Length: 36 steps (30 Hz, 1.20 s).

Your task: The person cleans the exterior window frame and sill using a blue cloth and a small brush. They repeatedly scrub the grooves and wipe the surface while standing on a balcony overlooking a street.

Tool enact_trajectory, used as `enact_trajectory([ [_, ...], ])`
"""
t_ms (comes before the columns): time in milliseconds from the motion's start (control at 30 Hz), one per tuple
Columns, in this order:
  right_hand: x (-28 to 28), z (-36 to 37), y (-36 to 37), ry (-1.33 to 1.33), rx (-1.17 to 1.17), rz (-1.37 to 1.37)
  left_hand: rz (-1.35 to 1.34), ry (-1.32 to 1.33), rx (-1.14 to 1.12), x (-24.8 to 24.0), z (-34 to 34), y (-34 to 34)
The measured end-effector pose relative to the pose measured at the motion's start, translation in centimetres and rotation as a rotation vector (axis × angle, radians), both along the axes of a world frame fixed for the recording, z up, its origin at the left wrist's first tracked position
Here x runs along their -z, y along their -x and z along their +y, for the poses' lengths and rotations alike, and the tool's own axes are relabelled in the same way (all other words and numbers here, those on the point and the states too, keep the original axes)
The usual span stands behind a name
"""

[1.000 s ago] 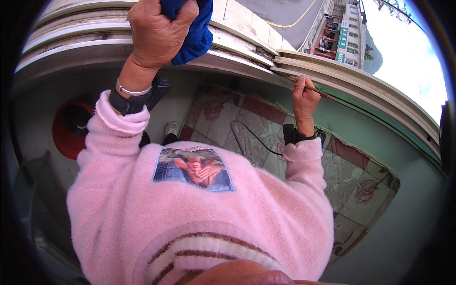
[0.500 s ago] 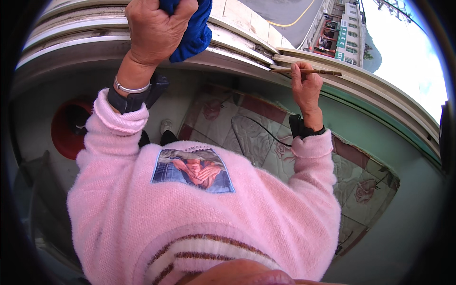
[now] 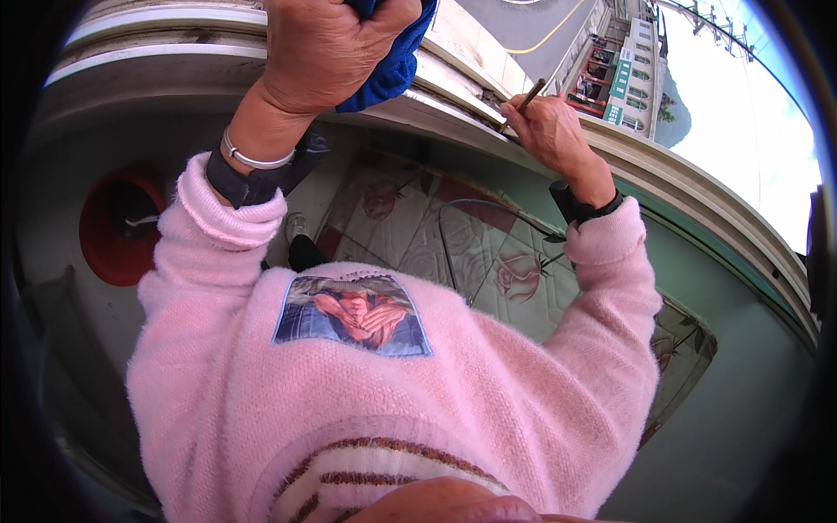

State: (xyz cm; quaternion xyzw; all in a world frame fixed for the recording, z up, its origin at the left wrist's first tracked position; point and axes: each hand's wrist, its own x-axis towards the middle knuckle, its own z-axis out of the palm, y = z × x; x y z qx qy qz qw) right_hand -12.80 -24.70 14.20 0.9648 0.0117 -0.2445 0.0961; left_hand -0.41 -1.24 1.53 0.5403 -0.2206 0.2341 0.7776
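My left hand [image 3: 327,52] is closed around a dark blue cloth [image 3: 394,78], which hangs out beside the fingers over the window track [image 3: 458,100]. Between the fingers of my right hand [image 3: 554,131] is a thin brown stick [image 3: 530,94], perhaps a brush handle. It stands tilted, its lower end down at the track near the corner where the frame rails meet; that tip is partly hidden. Grime darkens the track's grooves. Both wrists carry black straps, and a pale bracelet [image 3: 253,159] circles the left one.
Below the sill, a red bucket [image 3: 118,231] stands at the left. A tiled panel with a rose pattern [image 3: 514,270] lies low at the centre, with a dark cable [image 3: 443,240] over it. Outside are a road [image 3: 540,30] and a pale building [image 3: 641,74].
The stick has turned from nearly level to steeply tilted, and my right wrist has swung to the right. My left hand and the blue cloth have shifted right and slightly up.
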Motion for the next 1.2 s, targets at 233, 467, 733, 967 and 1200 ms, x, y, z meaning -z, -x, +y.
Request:
enact_trajectory([
  [233, 1.9, -0.8, 0.2, 0.007, -0.086, 0.113, -0.010, -0.036, -0.018, -0.2, 0.4, 0.1],
  [467, 0.8, -0.2, -0.5, -0.302, 0.092, -0.096, -0.037, -0.091, -0.090, 0.0, 0.4, 0.0],
  [733, -1.4, 0.0, 0.0, -0.157, 0.051, -0.106, -0.040, -0.076, -0.084, -0.1, 0.5, 0.1],
  [967, 1.1, -1.5, 2.6, -0.144, -0.080, -0.144, -0.037, -0.083, -0.093, 0.0, 0.4, 0.2],
  [1200, 0.8, -0.7, 1.5, -0.270, -0.044, -0.280, -0.038, -0.020, -0.093, -0.1, 0.2, 0.1],
])
